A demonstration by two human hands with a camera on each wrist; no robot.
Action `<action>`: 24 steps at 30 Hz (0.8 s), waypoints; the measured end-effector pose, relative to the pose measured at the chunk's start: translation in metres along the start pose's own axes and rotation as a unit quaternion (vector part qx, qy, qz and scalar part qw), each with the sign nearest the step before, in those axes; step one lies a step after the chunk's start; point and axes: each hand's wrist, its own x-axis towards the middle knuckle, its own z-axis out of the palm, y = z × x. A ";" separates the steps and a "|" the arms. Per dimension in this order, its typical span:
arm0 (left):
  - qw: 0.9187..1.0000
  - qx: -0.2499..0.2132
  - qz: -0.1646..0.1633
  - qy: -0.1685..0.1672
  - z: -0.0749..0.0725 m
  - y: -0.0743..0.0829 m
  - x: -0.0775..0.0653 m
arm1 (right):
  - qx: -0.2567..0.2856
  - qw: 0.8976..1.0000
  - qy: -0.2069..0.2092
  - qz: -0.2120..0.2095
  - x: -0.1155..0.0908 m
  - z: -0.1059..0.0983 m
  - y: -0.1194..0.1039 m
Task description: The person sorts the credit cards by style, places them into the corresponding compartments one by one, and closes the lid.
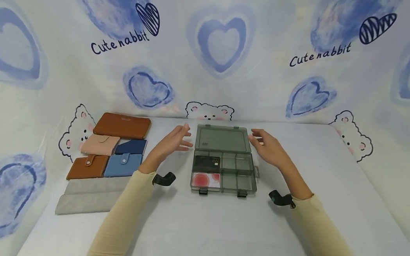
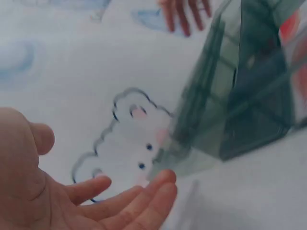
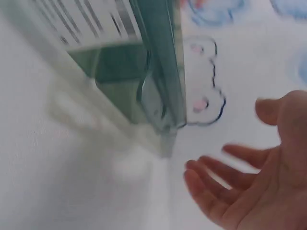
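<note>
A see-through grey-green plastic compartment box (image 1: pixel 239 172) stands between the two hands with its lid (image 1: pixel 222 139) folded back. In its left compartments lie a black card (image 1: pixel 206 165) marked VIP and a white card with red circles (image 1: pixel 205 180). My left hand (image 1: pixel 172 141) hovers left of the lid, fingers apart and holding nothing; the left wrist view shows that hand (image 2: pixel 120 206) below the box. On the right side, my right hand (image 1: pixel 268 147) is raised beside the lid with loosely bent fingers. Its palm (image 3: pixel 268 191) is bare in the right wrist view.
At the left lie a long brown wallet (image 1: pixel 122 126), a pink wallet (image 1: pixel 100 144), a dark blue card holder (image 1: pixel 131 147), a smaller brown wallet (image 1: pixel 87 167), a light blue wallet (image 1: pixel 123 165) and a grey flat case (image 1: pixel 87 201). A heart-printed cloth (image 1: pixel 263 96) rises behind the table.
</note>
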 end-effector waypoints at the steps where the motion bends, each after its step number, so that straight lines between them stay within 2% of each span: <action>1: 1.000 -0.021 -0.017 0.001 0.001 -0.002 0.006 | 0.023 0.999 -0.014 0.032 0.002 -0.002 0.008; 4: 0.995 -0.086 -0.057 -0.010 0.002 -0.009 0.021 | 0.128 0.985 -0.051 0.105 0.006 -0.004 0.024; 5: 0.992 -0.110 -0.067 -0.013 0.002 -0.010 0.025 | 0.167 0.977 -0.058 0.119 0.007 -0.004 0.027; 7: 0.984 -0.152 -0.085 -0.021 0.002 -0.011 0.029 | 0.253 0.955 -0.074 0.139 0.009 -0.003 0.031; 10: 0.975 -0.200 -0.092 -0.027 0.002 -0.012 0.032 | 0.339 0.924 -0.097 0.149 0.010 -0.002 0.034; 13: 0.970 -0.224 -0.092 -0.033 0.002 -0.014 0.033 | 0.402 0.895 -0.118 0.154 0.012 0.001 0.036; 15: 0.967 -0.238 -0.090 -0.030 0.001 -0.015 0.031 | 0.427 0.883 -0.124 0.151 0.013 0.003 0.037; 16: 0.966 -0.241 -0.085 -0.027 0.001 -0.015 0.030 | 0.433 0.881 -0.123 0.148 0.014 0.003 0.037; 18: 0.967 -0.245 -0.067 -0.021 0.001 -0.013 0.029 | 0.435 0.883 -0.115 0.136 0.014 0.003 0.037; 24: 0.978 -0.207 0.021 -0.011 0.004 0.009 0.018 | 0.403 0.911 -0.069 0.054 0.010 -0.004 0.030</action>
